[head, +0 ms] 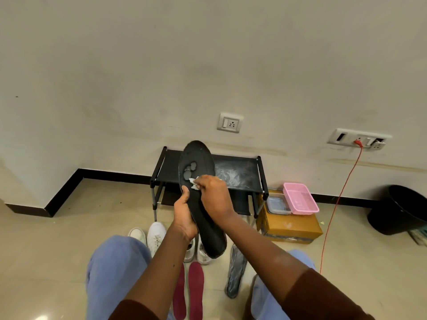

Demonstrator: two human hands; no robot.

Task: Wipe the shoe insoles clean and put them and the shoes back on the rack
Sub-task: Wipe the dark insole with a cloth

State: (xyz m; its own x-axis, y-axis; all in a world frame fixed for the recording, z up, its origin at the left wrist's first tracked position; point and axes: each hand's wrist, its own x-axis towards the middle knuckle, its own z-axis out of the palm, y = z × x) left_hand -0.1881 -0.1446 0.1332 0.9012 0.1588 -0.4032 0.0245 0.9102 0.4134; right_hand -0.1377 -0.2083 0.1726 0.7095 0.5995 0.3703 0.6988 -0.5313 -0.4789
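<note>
Before the rack [235, 167], my left hand [184, 218] clamps the black insole [198, 162] toe-up, steadying it so my right hand [213, 195], fingers pinched on what seems a white wipe [193, 183], can scrub.

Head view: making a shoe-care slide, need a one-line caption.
Left hand holds a black insole while the right hand presses a white wipe to it, before the black rack.

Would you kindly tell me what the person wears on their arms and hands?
Both arms wear dark maroon-brown long sleeves, the left sleeve and right sleeve pushed up so the forearms are bare. The left hand and right hand are bare: no gloves, and no watch or rings that I can see.
</note>
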